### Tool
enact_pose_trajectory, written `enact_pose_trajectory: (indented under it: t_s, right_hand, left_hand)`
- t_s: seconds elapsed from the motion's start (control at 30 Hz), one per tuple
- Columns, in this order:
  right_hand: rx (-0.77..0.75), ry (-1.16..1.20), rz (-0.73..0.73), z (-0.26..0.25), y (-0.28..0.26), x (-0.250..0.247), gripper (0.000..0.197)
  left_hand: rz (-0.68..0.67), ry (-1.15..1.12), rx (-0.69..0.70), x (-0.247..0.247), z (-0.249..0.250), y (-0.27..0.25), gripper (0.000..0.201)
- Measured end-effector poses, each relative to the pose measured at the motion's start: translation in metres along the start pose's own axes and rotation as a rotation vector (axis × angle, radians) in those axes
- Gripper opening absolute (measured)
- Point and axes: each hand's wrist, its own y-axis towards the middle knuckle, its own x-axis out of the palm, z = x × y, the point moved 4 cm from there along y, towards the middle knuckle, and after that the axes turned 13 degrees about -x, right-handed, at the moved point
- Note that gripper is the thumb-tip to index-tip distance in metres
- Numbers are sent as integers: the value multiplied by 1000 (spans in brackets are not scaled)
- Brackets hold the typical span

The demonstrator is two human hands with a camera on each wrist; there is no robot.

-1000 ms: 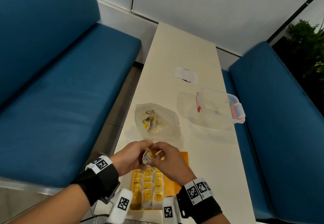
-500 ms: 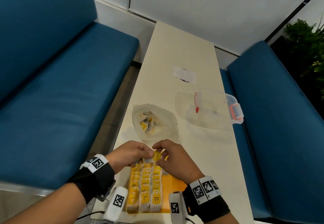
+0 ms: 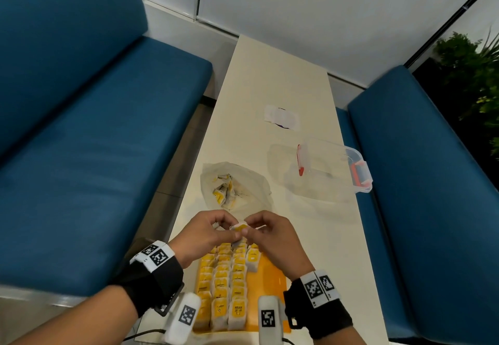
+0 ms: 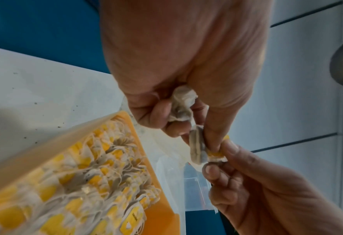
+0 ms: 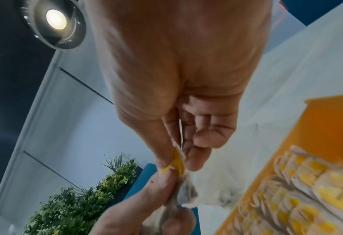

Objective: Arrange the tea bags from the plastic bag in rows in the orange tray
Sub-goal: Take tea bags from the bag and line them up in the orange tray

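Both hands meet above the far end of the orange tray [image 3: 270, 285], which holds three full rows of yellow-tagged tea bags [image 3: 224, 285] and the start of a fourth. My left hand [image 3: 231, 232] pinches a tea bag [image 4: 196, 149], and another crumpled tea bag [image 4: 183, 103] is tucked under its curled fingers. My right hand [image 3: 248, 230] pinches the yellow tag [image 5: 177, 160] of that same tea bag. The plastic bag [image 3: 235, 188] lies open just beyond the hands with several tea bags inside.
A clear plastic box [image 3: 332, 171] with red clips stands on the table's right side, and a white paper slip [image 3: 282, 117] lies farther back. Blue benches [image 3: 94, 155] flank the narrow table. The tray's right part [image 4: 160, 219] shows bare orange floor.
The hands were bunched on a clump of tea bags. They have drawn slightly apart, and one tea bag with its yellow tag now shows between them.
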Motion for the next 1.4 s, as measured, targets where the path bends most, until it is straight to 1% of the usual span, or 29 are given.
enact_pose_trajectory:
  t_s: [0.07,0.2,0.27,0.37,0.43,0.57,0.63,0.73,0.8,0.87,1.0,1.1,1.27,1.4]
  right_hand:
    - [-13,74,14,1,-2,2,9]
    - [17,217,46,5,-5,2,5]
    - [-5,192,39,4,-6,1,7]
    - [-42,167,48,1,-7,-1,9]
    - [-22,173,77,2,-8,-2,8]
    - [-22,78,117,4,-12,-8,4]
    - [-2,-26,125,11,-12,-15,5]
    - [91,-202,35,30,-16,-22,10]
    - [149,-239,-1,41,-21,-24,12]
    - [195,-263,-27,48,-26,-24,12]
    - [287,-299,-84,65,-31,-14,19]
    - [356,-324,-120,73,-32,-6,24]
    - [429,-368,-157,84,-34,7,20]
    - [431,-409,-138,88,-29,14,22]
  left_hand:
    - [19,25,55,2,2,1,18]
    - [11,24,88,2,5,-1,22]
    - [-10,34,92,3,5,-3,20]
    - [44,73,113,2,7,-5,11]
    - [64,73,132,3,8,-7,10]
    - [83,97,138,4,9,-10,10]
    - [142,130,123,-2,4,-8,7]
    - [266,177,66,-15,-10,-4,5]
    - [342,229,21,-21,-18,-3,8]
    - [381,281,-24,-25,-26,-4,12]
    - [406,390,-92,-28,-46,-4,26]
    - [387,415,-129,-29,-58,-2,36]
    - [362,417,-141,-30,-64,1,32]
    - [352,415,-146,-32,-67,2,30]
